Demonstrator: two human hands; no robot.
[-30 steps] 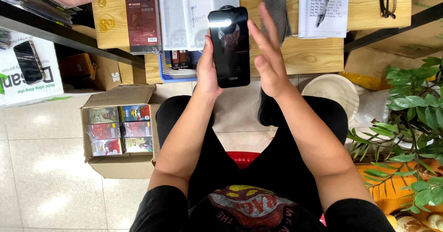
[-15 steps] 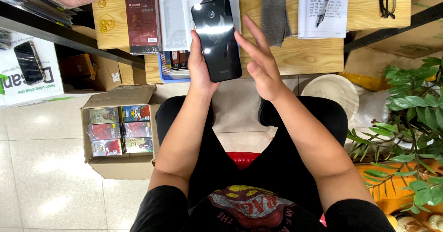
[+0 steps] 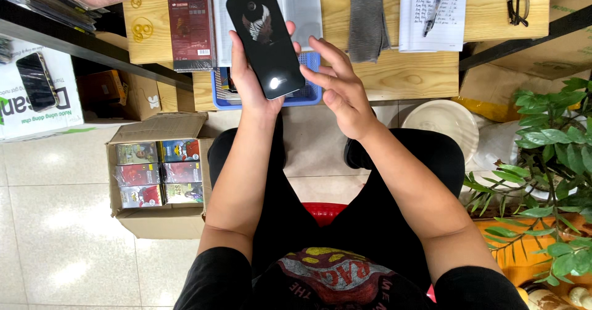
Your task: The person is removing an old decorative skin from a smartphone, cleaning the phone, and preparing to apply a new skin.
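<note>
Since the earlier frame, the black phone case point(image 3: 266, 38) has tilted more to the left and now shows a pale printed figure near its top end. The right hand point(image 3: 343, 86) has come lower and a little away from it.

The left hand point(image 3: 254, 83) holds the case from behind; its thumb lies along the left edge and the fingertips curl around the right edge, so the fingers are pressed onto the case. The right hand is just beside the lower right corner of the case, with fingers spread and slightly bent; I cannot tell if a fingertip touches it.

Behind the case lies the wooden table point(image 3: 407, 75). A blue basket point(image 3: 302, 95) is right under the case, a grey cloth point(image 3: 367, 25) is to the right of it, and a dark red box point(image 3: 191, 26) is to the left. Further left and lower, on the floor, stands a cardboard box point(image 3: 157, 180) with small coloured packs.
</note>
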